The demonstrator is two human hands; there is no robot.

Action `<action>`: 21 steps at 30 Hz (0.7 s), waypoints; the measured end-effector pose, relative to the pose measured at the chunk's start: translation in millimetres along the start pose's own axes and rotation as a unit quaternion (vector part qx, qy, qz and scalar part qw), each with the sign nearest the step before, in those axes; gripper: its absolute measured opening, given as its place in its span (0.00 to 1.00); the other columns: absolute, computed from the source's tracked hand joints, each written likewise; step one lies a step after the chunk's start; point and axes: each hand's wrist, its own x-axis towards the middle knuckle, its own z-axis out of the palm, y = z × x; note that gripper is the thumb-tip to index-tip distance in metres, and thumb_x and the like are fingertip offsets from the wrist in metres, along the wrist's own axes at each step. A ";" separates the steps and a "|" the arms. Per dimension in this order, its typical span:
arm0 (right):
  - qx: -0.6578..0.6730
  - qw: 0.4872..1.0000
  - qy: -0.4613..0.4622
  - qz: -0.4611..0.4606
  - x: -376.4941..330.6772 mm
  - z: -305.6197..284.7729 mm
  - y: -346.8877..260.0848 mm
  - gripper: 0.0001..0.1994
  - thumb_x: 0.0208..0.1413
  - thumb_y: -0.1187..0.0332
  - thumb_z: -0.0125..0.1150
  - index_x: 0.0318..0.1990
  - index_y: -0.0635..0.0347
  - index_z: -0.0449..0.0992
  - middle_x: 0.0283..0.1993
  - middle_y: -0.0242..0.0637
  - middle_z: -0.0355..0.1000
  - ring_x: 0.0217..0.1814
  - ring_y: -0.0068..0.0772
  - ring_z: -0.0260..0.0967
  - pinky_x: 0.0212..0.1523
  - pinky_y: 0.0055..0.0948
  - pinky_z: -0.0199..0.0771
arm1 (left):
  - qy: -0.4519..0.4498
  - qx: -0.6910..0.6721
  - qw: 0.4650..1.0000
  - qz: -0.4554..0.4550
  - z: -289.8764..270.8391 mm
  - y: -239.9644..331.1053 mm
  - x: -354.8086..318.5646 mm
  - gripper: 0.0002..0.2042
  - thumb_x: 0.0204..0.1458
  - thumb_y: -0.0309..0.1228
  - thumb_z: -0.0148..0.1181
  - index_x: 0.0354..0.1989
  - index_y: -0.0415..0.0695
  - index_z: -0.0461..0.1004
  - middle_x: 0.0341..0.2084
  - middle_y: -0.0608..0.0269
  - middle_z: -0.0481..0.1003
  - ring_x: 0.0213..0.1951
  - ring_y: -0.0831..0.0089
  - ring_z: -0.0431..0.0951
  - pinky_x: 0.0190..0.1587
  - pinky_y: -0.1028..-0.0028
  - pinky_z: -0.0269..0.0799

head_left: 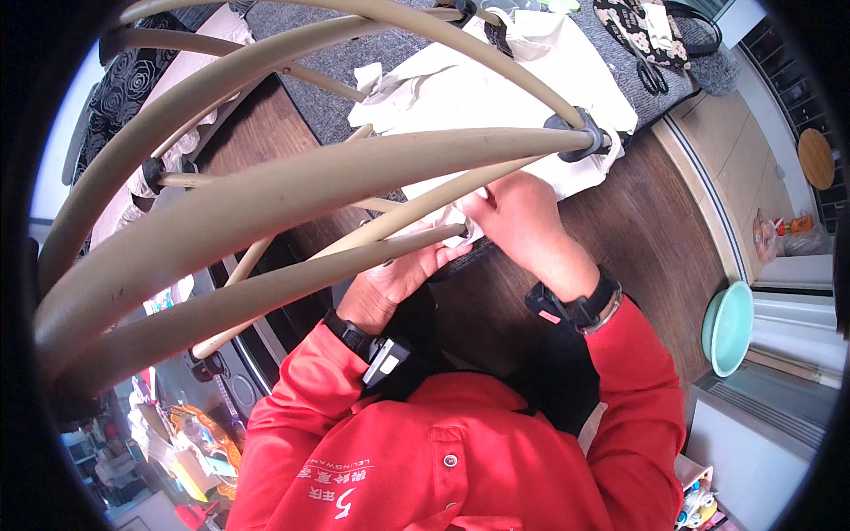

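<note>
A frame of beige tubes (310,181) with dark joints (580,133) spans the upper left of the head view, close in front of me. My left hand (403,273) is closed from below around a small piece of white cloth (460,226) at the end of one thin tube. From the right, my right hand (524,219) is closed with its fingertips at the same piece of cloth. Tubes cover part of both hands' fingers. Beyond them a large white cloth (496,88) lies spread under the frame, partly over a grey surface (310,40).
Dark wooden floor (655,239) surrounds me. A light green basin (728,329) leans at the right by white panels. At the top right, a floral bag (633,31) rests on grey fabric. Toys and mixed items (190,434) crowd the lower left.
</note>
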 end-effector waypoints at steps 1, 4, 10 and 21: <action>0.009 0.999 0.011 0.029 5.0 2.8 1.9 0.12 0.50 0.61 0.54 0.34 0.60 0.74 0.29 0.46 0.73 0.33 0.49 0.72 0.33 0.44 0.72 | 0.012 -0.034 0.999 -0.013 -0.8 1.3 -1.0 0.16 0.57 0.39 0.51 0.49 0.44 0.70 0.49 0.60 0.72 0.53 0.63 0.69 0.59 0.52 0.60; 0.043 0.994 0.092 0.028 16.9 12.6 9.7 0.11 0.49 0.61 0.53 0.34 0.59 0.74 0.28 0.47 0.73 0.32 0.52 0.72 0.32 0.44 0.73 | -0.048 -0.031 0.998 -0.012 -4.8 2.4 -1.7 0.15 0.55 0.39 0.53 0.47 0.45 0.71 0.48 0.59 0.72 0.53 0.62 0.69 0.61 0.51 0.58; 0.070 0.991 0.116 -0.003 28.4 17.8 26.2 0.09 0.49 0.63 0.54 0.32 0.57 0.75 0.27 0.46 0.73 0.31 0.51 0.72 0.30 0.41 0.74 | -0.038 0.003 0.999 0.002 -11.1 -2.5 2.1 0.15 0.54 0.39 0.54 0.46 0.46 0.72 0.48 0.58 0.73 0.53 0.62 0.70 0.60 0.51 0.59; 0.035 0.994 0.091 0.044 24.4 10.9 23.4 0.09 0.49 0.63 0.54 0.34 0.57 0.74 0.29 0.46 0.73 0.33 0.51 0.72 0.31 0.44 0.72 | -0.023 -0.046 0.999 -0.018 3.7 5.0 -1.5 0.21 0.55 0.48 0.51 0.50 0.47 0.70 0.49 0.56 0.73 0.54 0.60 0.70 0.61 0.48 0.55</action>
